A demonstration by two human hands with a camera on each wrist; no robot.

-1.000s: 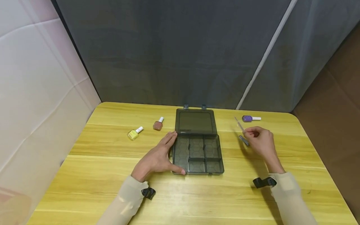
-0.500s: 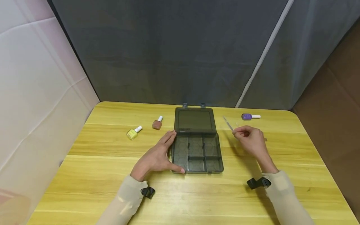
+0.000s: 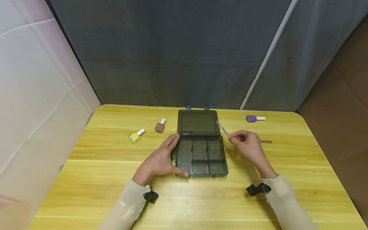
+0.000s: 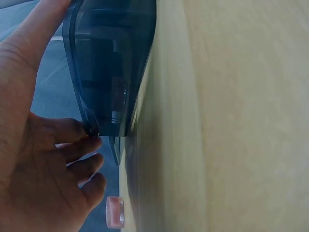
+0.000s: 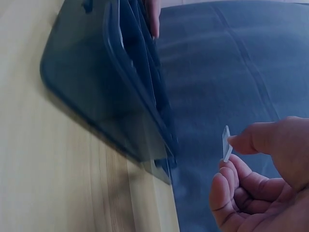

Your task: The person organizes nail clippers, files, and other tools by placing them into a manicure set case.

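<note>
Clear plastic, thin and flat: the strip (image 3: 223,129) I pinch between thumb and fingers of my right hand (image 3: 246,144) hangs in the air just right of the box (image 3: 200,153), near its hinge line, and I judge it very light, fairly stiff and slick, so a grip at one end with the pads across its flat faces seems safest. My left hand (image 3: 159,160) lies spread against the box's left wall, thumb along the front corner, fingers straight; the smoky box looks light and liable to slide on the table (image 3: 86,179).
</note>
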